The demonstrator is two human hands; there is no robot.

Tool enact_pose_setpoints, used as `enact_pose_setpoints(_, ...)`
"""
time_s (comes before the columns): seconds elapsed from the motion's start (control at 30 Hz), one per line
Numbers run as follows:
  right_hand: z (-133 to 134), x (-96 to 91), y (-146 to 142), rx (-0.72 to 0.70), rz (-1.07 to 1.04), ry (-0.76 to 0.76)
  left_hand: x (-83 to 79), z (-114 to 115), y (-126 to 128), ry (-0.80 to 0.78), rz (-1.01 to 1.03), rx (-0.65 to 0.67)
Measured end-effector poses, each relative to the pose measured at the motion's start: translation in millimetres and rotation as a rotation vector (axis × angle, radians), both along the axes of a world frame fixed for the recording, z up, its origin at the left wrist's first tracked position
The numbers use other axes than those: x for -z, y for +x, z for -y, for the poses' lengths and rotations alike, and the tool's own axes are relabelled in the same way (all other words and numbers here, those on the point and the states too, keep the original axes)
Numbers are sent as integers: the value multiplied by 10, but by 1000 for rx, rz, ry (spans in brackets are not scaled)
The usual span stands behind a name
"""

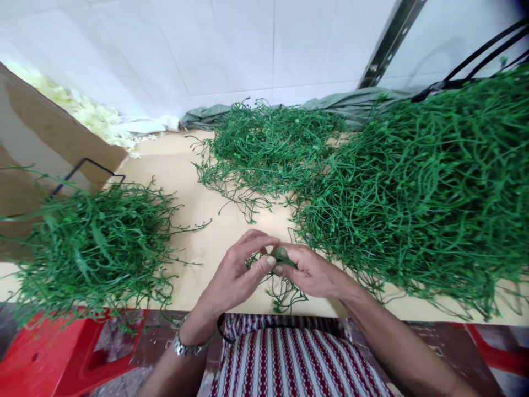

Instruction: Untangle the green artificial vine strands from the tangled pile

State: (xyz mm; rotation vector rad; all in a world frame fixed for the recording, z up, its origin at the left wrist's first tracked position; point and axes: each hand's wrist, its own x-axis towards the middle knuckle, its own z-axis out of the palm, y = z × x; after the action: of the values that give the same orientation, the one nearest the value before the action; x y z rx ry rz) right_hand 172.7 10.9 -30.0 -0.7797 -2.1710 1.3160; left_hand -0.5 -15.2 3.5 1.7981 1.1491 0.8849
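Note:
Near the table's front edge, my two hands meet over a small bunch of thin green plastic stems (285, 292). My left hand (243, 270) has its thumb and fingers closed on the bunch from the left. From the right, my right hand (308, 269) pinches the same bunch, with a darker green piece between the fingertips. Loose stem ends hang below the fingers, and the hands partly hide where the stems join. A large heap of green stems (413, 204) lies just right of my right hand.
A smaller stem pile (99, 242) sits at the left, overhanging the table's front edge. Another pile (268, 143) lies at the back. A cardboard box (49, 127) stands far left, with pale yellow pieces (95, 116) behind it. A red stool (61, 353) is below left.

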Motion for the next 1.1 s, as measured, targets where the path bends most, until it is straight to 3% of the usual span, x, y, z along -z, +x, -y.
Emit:
enact_pose_setpoints(0.07,-20,-20,-25,-75,-5,-29,23,-44,0,-58,157,39)
enact_pose_setpoints(0.2,-54,-33,-49,-124,-41,-43,86,-41,29,-83,292,-61)
enact_pose_setpoints(0.43,-50,-58,7,85,32,108,102,33,30,-44,186,-219)
enact_pose_setpoints(0.6,-51,-117,50,143,-56,264,116,33,9,-197,236,-201)
enact_pose_setpoints(0.77,-55,-99,27,178,-155,211,26,16,-48,-309,131,-114)
enact_pose_setpoints(0.93,-16,-36,-41,221,-166,179,-32,53,-30,-171,40,-177)
enact_pose_setpoints(1.1,-22,-94,3,157,-63,225,-28,101,9,7,-9,-283)
